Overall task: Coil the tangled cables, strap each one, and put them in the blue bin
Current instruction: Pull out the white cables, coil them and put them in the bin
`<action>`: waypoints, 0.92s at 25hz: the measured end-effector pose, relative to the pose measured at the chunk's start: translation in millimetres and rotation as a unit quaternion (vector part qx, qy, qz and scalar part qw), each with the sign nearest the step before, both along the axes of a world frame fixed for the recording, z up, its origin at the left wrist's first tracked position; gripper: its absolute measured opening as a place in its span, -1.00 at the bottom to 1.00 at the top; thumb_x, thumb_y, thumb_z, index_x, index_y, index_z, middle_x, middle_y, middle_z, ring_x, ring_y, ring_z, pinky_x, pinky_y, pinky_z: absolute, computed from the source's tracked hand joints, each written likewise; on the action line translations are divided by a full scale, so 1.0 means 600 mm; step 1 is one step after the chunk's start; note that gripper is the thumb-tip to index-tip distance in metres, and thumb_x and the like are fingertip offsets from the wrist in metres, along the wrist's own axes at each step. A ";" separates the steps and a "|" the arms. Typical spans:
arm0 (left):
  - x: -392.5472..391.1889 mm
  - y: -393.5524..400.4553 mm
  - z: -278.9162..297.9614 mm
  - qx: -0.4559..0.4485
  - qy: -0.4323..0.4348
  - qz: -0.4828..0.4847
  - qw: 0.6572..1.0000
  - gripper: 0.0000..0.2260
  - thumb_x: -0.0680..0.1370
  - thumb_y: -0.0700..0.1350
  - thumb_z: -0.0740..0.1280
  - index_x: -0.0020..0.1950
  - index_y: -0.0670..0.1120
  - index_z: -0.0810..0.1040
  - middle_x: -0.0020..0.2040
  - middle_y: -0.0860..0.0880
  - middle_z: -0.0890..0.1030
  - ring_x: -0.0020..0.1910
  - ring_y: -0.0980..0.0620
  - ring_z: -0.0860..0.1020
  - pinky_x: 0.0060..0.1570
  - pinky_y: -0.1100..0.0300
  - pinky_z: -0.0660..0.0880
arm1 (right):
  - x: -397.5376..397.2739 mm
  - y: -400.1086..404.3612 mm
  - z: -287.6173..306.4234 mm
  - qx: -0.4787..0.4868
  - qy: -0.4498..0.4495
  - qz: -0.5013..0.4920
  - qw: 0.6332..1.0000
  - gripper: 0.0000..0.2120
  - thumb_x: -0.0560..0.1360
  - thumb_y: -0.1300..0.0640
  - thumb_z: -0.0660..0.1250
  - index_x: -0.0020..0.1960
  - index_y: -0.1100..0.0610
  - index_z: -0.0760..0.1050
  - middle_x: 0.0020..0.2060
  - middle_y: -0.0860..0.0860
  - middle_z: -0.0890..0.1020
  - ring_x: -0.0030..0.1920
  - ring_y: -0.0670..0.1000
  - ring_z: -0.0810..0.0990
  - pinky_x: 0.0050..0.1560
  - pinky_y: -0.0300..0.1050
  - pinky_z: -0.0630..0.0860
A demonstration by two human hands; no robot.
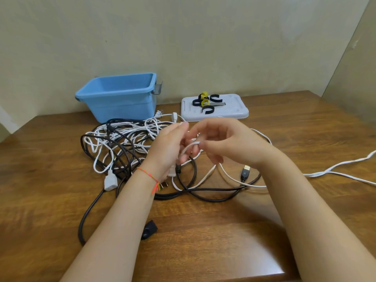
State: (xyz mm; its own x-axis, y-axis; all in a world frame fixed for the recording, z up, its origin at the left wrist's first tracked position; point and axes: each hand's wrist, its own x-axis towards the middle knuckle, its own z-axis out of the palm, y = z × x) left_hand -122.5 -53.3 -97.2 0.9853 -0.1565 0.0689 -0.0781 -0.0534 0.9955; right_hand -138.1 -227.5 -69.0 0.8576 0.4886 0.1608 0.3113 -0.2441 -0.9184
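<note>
A tangle of white and black cables (122, 143) lies on the wooden table in front of the blue bin (120, 96). Both hands hover over its right side. My right hand (227, 143) pinches a loop of thin white cable (190, 146) between thumb and fingers. My left hand (168, 147) is raised beside it with fingers around the same white cable. That cable trails off to the right edge of the table (345, 167). A black USB plug (246, 173) lies under my right wrist. Black and yellow straps (206, 102) sit on a grey lid.
The grey lid (234, 110) lies at the back, right of the bin, against the wall. A white socket end (110, 181) and a black plug (149, 228) lie near my left forearm. The table's front edge (213, 278) is close to me.
</note>
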 end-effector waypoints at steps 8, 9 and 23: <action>0.001 0.018 -0.002 -0.033 0.180 -0.266 0.947 -0.58 0.57 0.26 0.13 -0.28 -0.04 0.36 -0.53 0.06 0.14 -0.61 0.15 0.04 -0.61 0.32 -0.02 | 0.023 0.009 -0.020 -0.059 -0.109 -0.207 0.970 -0.80 0.37 0.07 0.56 -0.22 0.14 0.58 -0.51 -0.13 0.43 -0.48 -0.16 0.34 -0.40 -0.32 0.26; 0.003 0.020 -0.002 -0.088 0.186 -0.269 0.941 -0.61 0.60 0.21 0.12 -0.30 -0.03 0.35 -0.54 0.07 0.16 -0.61 0.15 0.03 -0.62 0.31 -0.01 | 0.025 0.009 -0.022 -0.044 -0.115 -0.210 0.970 -0.83 0.42 0.06 0.52 -0.20 0.13 0.59 -0.49 -0.10 0.45 -0.46 -0.16 0.33 -0.39 -0.29 0.27; 0.011 0.010 0.006 -0.297 -0.010 0.024 0.954 -0.66 0.71 -0.06 -0.03 -0.26 -0.06 0.27 -0.39 -0.07 0.47 -0.40 -0.01 0.47 -0.35 0.19 0.44 | 0.022 0.013 -0.033 -0.323 -0.133 -0.153 0.924 -0.87 0.52 -0.06 0.41 -0.14 -0.04 0.57 -0.27 -0.16 0.51 -0.19 -0.09 0.52 -0.18 -0.11 0.48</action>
State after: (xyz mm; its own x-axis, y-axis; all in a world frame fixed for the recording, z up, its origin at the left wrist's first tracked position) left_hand -115.9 -47.5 -93.8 0.9878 -0.0383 0.1511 -0.1098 0.5168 0.8490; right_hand -125.2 -219.8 -88.5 0.9437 0.2969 0.1460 0.3306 -0.8291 -0.4508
